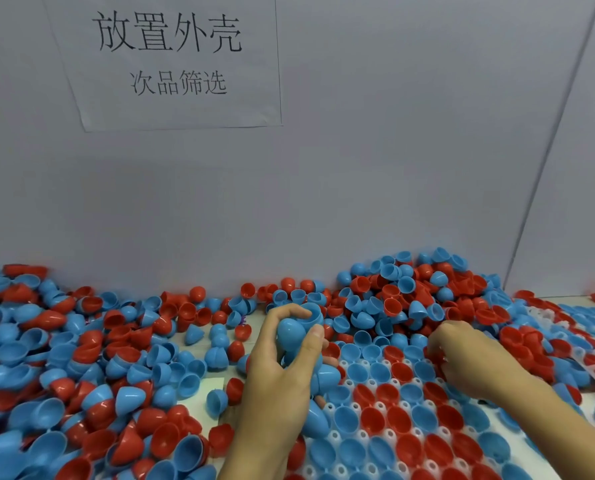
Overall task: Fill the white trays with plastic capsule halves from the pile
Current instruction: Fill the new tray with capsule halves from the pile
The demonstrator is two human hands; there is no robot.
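Two hands work over a white tray point(353, 439) whose pockets hold red and blue capsule halves, open side up. The left hand point(282, 368) curls round a stack of blue halves point(297, 332), thumb and fingers wrapped about it, above the tray's left edge. The right hand point(462, 355) reaches down into red halves at the tray's far edge, fingers bent; whether it grips one I cannot tell. The loose pile point(406, 292) banks against the grey wall point(358, 168), beneath a paper sign point(171, 60), across the counter point(211, 384)
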